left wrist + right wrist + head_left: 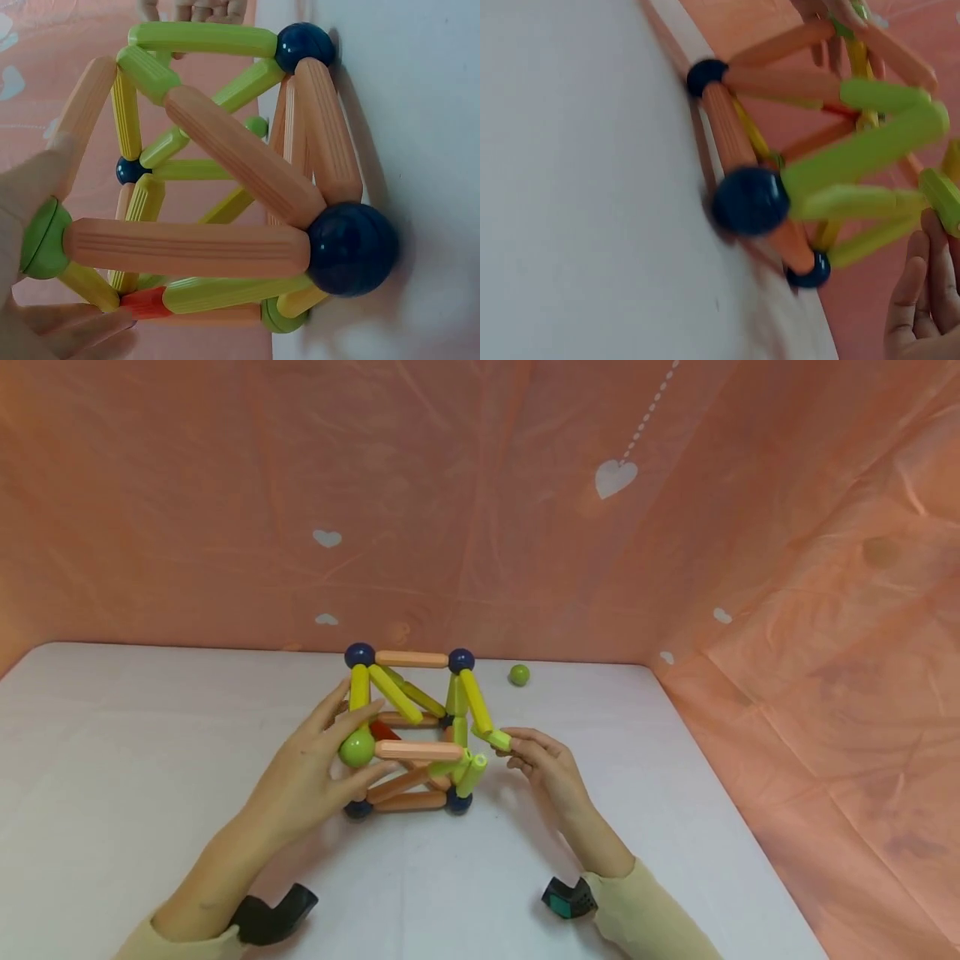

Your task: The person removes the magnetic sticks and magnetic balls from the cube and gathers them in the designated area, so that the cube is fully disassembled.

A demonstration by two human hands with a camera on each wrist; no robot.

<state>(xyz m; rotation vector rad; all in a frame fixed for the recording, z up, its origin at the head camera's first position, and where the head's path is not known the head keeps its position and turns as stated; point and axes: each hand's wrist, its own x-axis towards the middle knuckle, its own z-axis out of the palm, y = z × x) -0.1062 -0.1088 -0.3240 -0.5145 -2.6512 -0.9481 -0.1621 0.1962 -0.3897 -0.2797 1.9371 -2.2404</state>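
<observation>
A frame of magnetic rods and balls stands on the white table, with orange, yellow and lime rods joined at dark blue balls (360,655). At its near left, my left hand (303,777) holds a green ball (357,748) between thumb and fingers. From that ball an orange rod (418,751) runs right to the loose upper ends of lime rods (472,775). On the right side, my right hand (553,781) pinches a lime rod (498,740), whose other end meets a yellow rod (476,702) slanting down from the upper right blue ball (461,661).
A loose green ball (519,674) lies behind the frame near the table's back edge. Pink cloth with white hearts (615,478) hangs behind and at the right. Dark devices (273,914) sit by both wrists.
</observation>
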